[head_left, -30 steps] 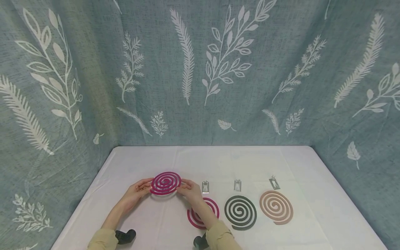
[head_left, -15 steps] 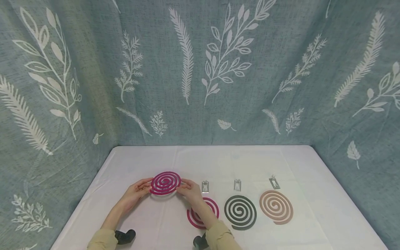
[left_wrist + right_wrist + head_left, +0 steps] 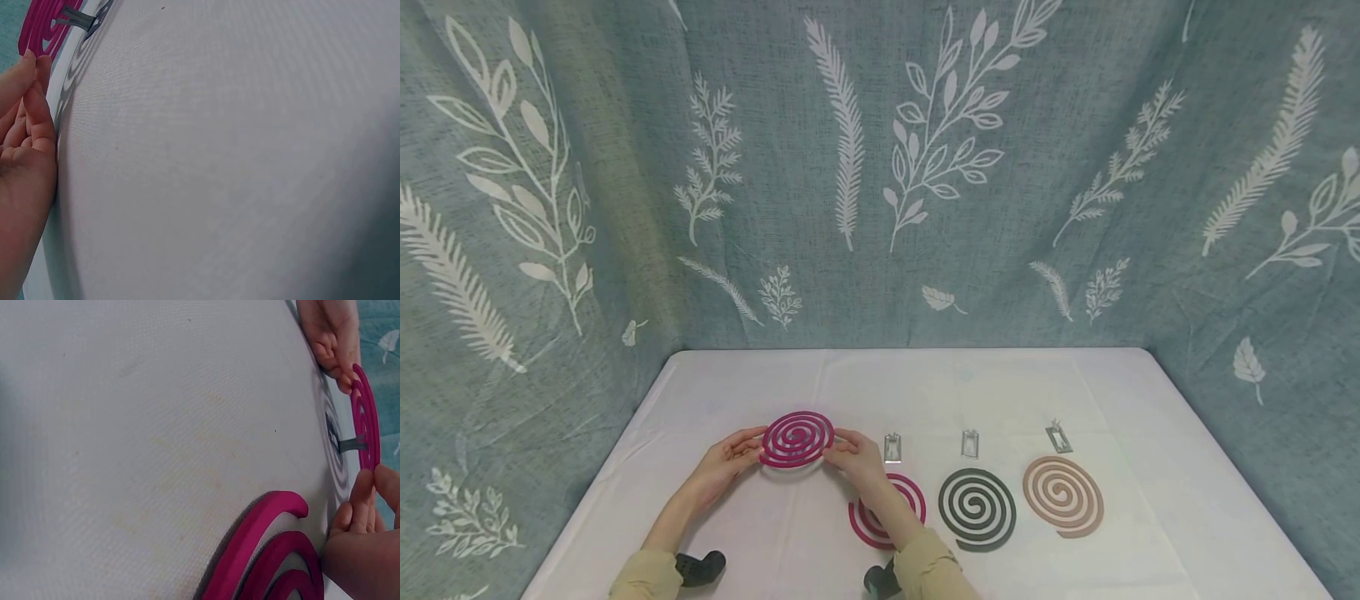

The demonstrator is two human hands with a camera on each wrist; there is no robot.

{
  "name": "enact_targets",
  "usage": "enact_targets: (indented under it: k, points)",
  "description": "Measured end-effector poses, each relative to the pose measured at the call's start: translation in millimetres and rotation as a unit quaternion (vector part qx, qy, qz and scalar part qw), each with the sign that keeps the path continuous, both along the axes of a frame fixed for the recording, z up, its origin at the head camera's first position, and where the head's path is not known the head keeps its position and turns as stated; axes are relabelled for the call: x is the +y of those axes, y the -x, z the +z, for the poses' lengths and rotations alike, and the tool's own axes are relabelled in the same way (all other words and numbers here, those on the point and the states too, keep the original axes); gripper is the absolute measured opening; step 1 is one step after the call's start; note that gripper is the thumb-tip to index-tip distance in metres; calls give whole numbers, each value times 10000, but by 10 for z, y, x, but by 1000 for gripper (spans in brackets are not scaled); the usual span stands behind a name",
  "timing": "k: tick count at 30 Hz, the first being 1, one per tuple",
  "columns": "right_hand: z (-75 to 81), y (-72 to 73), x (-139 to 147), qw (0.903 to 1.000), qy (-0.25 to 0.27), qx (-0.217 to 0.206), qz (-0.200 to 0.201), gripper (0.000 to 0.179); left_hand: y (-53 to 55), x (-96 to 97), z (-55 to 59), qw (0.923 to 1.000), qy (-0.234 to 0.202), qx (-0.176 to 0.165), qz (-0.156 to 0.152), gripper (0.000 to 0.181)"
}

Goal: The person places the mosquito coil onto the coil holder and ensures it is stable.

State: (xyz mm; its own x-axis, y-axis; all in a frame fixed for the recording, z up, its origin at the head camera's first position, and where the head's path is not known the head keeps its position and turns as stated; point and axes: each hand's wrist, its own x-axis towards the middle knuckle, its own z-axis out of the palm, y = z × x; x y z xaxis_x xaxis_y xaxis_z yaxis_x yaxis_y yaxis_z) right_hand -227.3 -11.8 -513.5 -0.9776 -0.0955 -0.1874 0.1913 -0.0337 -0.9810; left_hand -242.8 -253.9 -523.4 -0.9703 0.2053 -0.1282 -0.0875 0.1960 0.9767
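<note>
My left hand (image 3: 722, 469) and right hand (image 3: 859, 462) pinch opposite edges of a magenta mosquito coil (image 3: 797, 440). The coil is level above the white table, its shadow on the cloth below. A small metal stand (image 3: 354, 444) reaches from the table up to the coil's centre, as both wrist views show. In the left wrist view, the thumb and fingers (image 3: 31, 94) meet at the coil's rim. A second magenta coil (image 3: 917, 498) lies flat under my right forearm, partly hidden by it.
A dark green coil (image 3: 977, 510) and a tan coil (image 3: 1063, 497) lie flat on the right. Behind the coils are three metal stands (image 3: 892, 448), the rightmost turned at an angle. Patterned blue-green curtains (image 3: 880, 167) rise around the white table (image 3: 760, 375).
</note>
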Motion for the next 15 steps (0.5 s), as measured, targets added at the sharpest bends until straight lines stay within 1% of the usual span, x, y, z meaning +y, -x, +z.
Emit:
enact_targets:
  k: [7, 15]
  points:
    - [6, -12, -1, 10000, 41, 43, -17, 45, -14, 2, 10, 10000, -10, 43, -46, 58]
    - [-9, -1, -5, 10000, 93, 27, -2, 45, -19, 7, 15, 10000, 5, 23, -19, 58]
